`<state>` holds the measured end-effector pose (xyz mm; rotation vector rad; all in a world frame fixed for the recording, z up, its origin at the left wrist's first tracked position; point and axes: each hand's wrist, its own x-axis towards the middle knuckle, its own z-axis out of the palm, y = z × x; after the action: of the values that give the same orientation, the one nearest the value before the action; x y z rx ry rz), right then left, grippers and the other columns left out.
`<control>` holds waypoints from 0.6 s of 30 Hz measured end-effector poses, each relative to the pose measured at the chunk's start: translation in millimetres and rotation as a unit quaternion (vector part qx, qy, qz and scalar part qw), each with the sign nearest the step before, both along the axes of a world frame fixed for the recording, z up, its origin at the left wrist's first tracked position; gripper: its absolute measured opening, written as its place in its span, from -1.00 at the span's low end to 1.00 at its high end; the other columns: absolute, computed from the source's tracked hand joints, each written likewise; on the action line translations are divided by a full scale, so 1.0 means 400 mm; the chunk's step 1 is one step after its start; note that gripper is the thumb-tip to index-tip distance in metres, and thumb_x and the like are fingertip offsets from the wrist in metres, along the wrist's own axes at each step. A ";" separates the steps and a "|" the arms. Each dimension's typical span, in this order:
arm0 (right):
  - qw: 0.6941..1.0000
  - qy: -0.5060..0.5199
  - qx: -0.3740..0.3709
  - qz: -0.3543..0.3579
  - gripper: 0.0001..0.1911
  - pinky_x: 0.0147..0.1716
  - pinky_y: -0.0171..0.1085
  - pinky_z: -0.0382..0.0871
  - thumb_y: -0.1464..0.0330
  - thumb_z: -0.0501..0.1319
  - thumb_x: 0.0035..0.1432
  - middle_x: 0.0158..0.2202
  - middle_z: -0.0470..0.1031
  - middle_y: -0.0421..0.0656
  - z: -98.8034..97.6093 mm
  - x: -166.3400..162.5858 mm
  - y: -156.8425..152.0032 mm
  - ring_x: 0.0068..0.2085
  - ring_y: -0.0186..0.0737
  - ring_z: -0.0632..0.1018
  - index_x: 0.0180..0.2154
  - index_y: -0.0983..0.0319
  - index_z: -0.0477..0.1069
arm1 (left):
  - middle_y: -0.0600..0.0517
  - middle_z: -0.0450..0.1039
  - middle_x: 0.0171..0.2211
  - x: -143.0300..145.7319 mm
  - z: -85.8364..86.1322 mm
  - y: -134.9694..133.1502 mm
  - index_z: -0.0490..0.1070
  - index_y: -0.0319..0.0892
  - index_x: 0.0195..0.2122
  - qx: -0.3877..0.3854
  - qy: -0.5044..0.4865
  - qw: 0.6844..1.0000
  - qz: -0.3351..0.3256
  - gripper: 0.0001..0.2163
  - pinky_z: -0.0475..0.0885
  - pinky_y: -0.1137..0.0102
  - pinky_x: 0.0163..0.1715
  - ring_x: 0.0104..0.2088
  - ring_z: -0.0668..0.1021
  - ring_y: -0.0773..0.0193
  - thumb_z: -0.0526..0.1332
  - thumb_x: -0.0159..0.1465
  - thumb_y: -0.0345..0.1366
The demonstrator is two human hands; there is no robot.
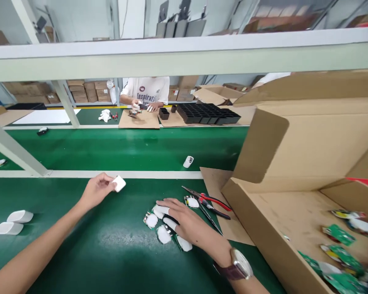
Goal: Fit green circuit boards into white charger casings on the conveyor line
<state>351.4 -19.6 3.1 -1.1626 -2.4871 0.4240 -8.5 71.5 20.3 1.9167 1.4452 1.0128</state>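
My left hand (96, 191) pinches a small white plastic piece (119, 183) with rounded corners, held above the green table. With fingers spread, my right hand (180, 220) reaches down over a cluster of small circuit boards; some fingertips wear white finger cots. A board with a round white pad (151, 221) lies left of those fingers, and another white-padded board (164, 234) is just below them. One more board (191, 201) rests by the pliers. Whatever touches the undersides of my right fingers is hidden.
Red-and-black pliers (208, 199) and a thin metal tool lie on cardboard (217, 179). An open carton (248, 220) with circuit boards stands at right. Two white housings (20, 216) sit at left. Past the rail (125, 174), a white device (188, 161) lies on the green belt; a co-worker (145, 92) sits opposite.
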 end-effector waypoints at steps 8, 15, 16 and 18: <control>0.985 -0.108 0.064 -0.120 -0.59 0.16 0.03 0.52 0.57 0.20 0.18 0.21 0.46 0.12 -0.021 -0.004 0.031 0.16 0.09 0.54 0.08 0.29 0.45 | -0.13 0.63 -0.18 -0.023 0.008 0.259 0.54 -0.13 -0.31 0.045 0.117 0.991 0.042 -0.73 0.58 0.15 -0.09 -0.23 0.66 0.01 0.37 0.16 -0.02; 0.994 -0.037 0.087 -0.053 -0.48 0.14 0.06 0.54 0.66 0.07 0.08 0.13 0.48 0.10 -0.013 -0.066 0.087 0.14 0.08 0.54 0.05 0.27 0.44 | -0.10 0.58 0.12 -0.315 0.133 0.018 0.51 -0.10 0.16 0.117 0.140 0.967 0.176 -0.46 0.59 0.19 0.03 -0.02 0.66 0.03 0.31 0.28 0.12; 0.996 -0.001 0.088 -0.015 -0.42 0.18 0.05 0.53 0.67 0.05 0.08 0.20 0.45 0.09 -0.014 -0.089 0.090 0.20 0.05 0.51 0.12 0.26 0.40 | -0.10 0.60 0.08 -0.372 0.161 -0.029 0.53 -0.11 0.13 0.122 0.147 0.955 0.227 -0.47 0.59 0.20 0.01 -0.06 0.67 0.04 0.31 0.27 0.13; 0.994 0.047 0.072 0.069 -0.35 0.22 -0.01 0.51 0.66 0.02 0.13 0.29 0.40 0.04 -0.018 -0.146 0.087 0.28 0.00 0.46 0.22 0.21 0.33 | -0.08 0.66 -0.06 -0.476 0.205 -0.126 0.59 -0.13 -0.01 0.098 0.174 0.928 0.315 -0.51 0.59 0.19 -0.03 -0.15 0.68 0.03 0.30 0.26 0.16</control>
<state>293.0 15.1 -4.3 -0.8984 -2.4791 0.3203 -199.0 21.3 102.2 1.8676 2.3432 1.1580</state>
